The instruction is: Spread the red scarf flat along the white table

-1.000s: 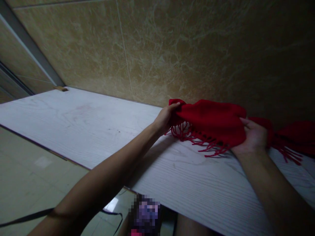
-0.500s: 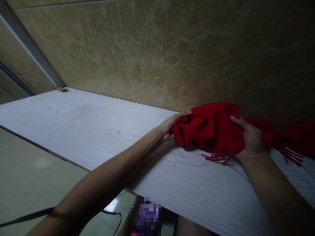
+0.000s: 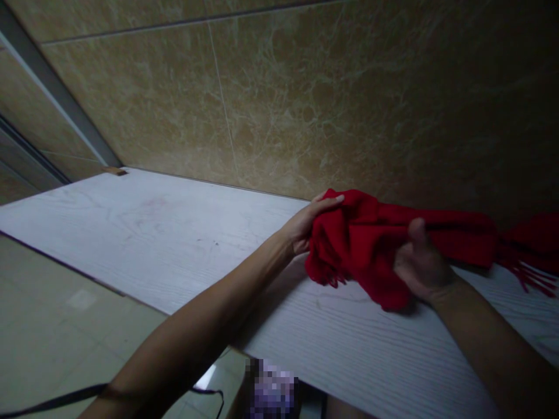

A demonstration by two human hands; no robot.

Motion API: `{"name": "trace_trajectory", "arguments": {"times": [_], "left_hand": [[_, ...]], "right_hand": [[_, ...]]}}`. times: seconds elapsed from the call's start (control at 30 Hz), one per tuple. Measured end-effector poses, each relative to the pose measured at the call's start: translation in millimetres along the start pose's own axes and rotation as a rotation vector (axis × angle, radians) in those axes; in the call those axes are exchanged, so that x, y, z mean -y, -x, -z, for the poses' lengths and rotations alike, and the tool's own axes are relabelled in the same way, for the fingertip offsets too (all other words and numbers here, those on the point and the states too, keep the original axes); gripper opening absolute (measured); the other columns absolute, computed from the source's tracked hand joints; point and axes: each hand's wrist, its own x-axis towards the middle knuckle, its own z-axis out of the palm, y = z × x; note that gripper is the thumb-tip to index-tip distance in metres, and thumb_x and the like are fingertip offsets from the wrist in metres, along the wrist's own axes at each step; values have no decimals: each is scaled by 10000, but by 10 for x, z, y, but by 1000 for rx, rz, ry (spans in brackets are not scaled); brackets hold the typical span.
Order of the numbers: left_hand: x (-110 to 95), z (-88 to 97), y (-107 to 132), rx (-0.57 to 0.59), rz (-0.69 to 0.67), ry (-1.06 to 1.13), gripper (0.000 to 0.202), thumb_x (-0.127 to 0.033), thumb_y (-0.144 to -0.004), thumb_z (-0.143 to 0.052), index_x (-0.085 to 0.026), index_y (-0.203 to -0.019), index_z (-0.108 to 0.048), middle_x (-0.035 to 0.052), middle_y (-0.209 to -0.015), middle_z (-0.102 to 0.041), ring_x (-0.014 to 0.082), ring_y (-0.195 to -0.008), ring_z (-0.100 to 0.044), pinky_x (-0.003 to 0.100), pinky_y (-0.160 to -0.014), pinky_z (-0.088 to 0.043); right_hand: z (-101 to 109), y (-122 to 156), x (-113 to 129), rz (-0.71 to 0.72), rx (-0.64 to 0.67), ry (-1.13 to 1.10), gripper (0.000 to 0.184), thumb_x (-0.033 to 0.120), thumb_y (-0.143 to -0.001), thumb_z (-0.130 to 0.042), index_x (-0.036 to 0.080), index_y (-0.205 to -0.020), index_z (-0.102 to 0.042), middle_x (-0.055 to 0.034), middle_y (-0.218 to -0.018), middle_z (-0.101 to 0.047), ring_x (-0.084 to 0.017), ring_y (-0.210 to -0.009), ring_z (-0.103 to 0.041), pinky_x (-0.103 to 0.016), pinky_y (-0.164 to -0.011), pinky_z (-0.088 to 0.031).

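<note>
Head camera: we gather a red fringed scarf (image 3: 362, 244) on the white counter (image 3: 174, 233), close to the marble-tiled wall (image 3: 305, 105). Our left hand (image 3: 308, 224) clasps its bunched end, and our right hand (image 3: 419, 267) grips the middle, thumb up. We judge the bunching half done. The next move calls for drawing in the trailing fringe (image 3: 530, 270).

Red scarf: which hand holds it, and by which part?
Both. The left hand grips the red scarf at its bunched end; the right hand grips the bundle's near side.
</note>
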Motion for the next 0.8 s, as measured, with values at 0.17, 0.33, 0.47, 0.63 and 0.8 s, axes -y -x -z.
{"name": "trace_trajectory", "arguments": {"times": [0.17,0.33,0.47,0.63,0.8], "left_hand": [[-31,-57,84,-8,94,-17,285,-58,-961,-575,-84,-1224,-683,109,-967,-806,170,-763,-772,264,-876,-606],[-18,-28,75,46,188,-27,302,-137,-995,-575,-56,-1260,-695,126,-957,-810,209,-800,-786,294,-856,-619],[3,-46,46,37,180,0,347,-217,-1034,-539,-69,-1319,-671,133,-1061,-806,237,-950,-786,355,-995,-595],[34,-38,-4,16,71,-35,407,-112,-987,-527,-133,-1372,-655,105,-1168,-788,215,-1016,-771,325,-1051,-556],[29,95,-95,-119,-60,-65,599,-25,-889,-536,-170,-1470,-564,71,-1145,-783,179,-960,-768,305,-1031,-558]], "right_hand": [[-127,-58,-79,-96,61,-19,710,753,-764,-769,286,-1295,-706,-90,-1243,-776,-313,-1361,-626,-512,-1139,-523],[-239,-183,-83,64,-246,-211,460,614,-806,-776,306,-1145,-738,-68,-1110,-804,-273,-1283,-681,-503,-1052,-580],[-140,-243,-64,115,-391,-276,268,399,-787,-787,296,-1030,-737,-42,-1003,-812,-270,-1180,-734,-488,-992,-625],[13,-220,-41,109,-505,-201,227,185,-709,-773,278,-912,-735,-28,-898,-808,-273,-1015,-784,-426,-910,-670],[-15,-178,10,19,-526,-191,220,195,-710,-741,265,-918,-745,-28,-797,-786,-286,-895,-799,-442,-839,-692]]}}
